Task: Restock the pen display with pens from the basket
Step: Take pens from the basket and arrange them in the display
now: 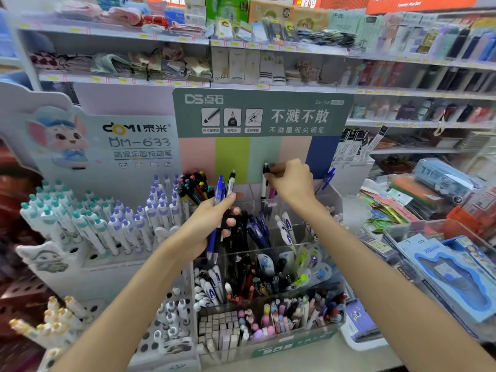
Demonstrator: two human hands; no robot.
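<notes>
**A:** Pens, a small bunch of blue and black plastic click ones (220, 210), sit in the left hand (212, 224), fingers curled round their middles. Why hold them there?

**B:** I judge it a ready stock: the tips point down and the clickers up, so the other hand can draw one off at a time. The right hand (291, 183) pinches a single black-and-white pen (264, 183) by its top, upright, over the rear compartment of the clear acrylic tiered pen display (271, 299).

**A:** Is it in the slot yet?

**B:** Its lower end looks to be at or just inside the rim; I cannot tell whether it has bottomed. Holding it by the cap end keeps the fingers above the divider walls.

**A:** And the basket?

**B:** Not in view. Below both hands the nearer tiers hold mixed dark pens, white-barrelled ones and pastel ones.

**A:** What surrounds them?

**B:** Left of the left hand stands a white cardboard stand of teal- and purple-capped pens (88, 224). Behind the right hand rises a green backboard with pastel stripes (257, 114). Right of it, blue packaged stationery (451, 277) lies on the shop bench. Above, grey shelves (120, 36) carry folded cloths and socks.
</notes>
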